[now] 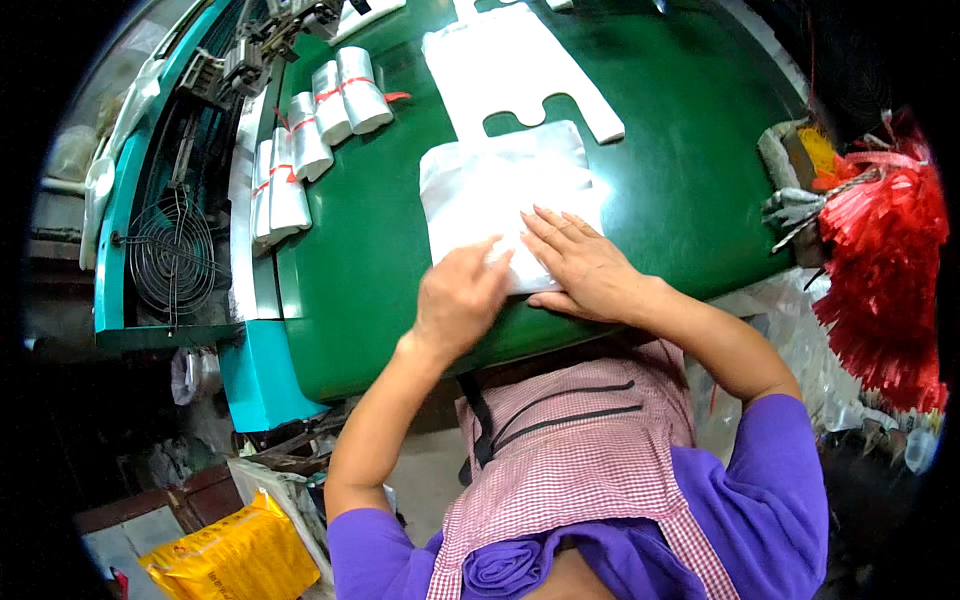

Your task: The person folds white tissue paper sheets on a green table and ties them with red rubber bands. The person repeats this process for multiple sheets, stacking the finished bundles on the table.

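Note:
A flat stack of whitish plastic bags (505,180) lies at the near edge of a green work table. Pressed flat on its lower right part is my right hand (585,262), fingers stretched out and close to the front edge. My left hand (460,292) is at the stack's lower left, its fingers curled in against the plastic and its thumb toward the middle. The palm side of that hand is hidden. Just beyond, a white plastic bag with handle cut-outs (515,70) lies flat, its handles toward me.
Several rolled bundles of clear bags (330,100), tied with red strips, line the table's left side. Left of them is a teal machine frame (270,375) with a wire fan guard (172,255). Red plastic strips (885,270) hang at the right; a yellow package (235,555) sits low left.

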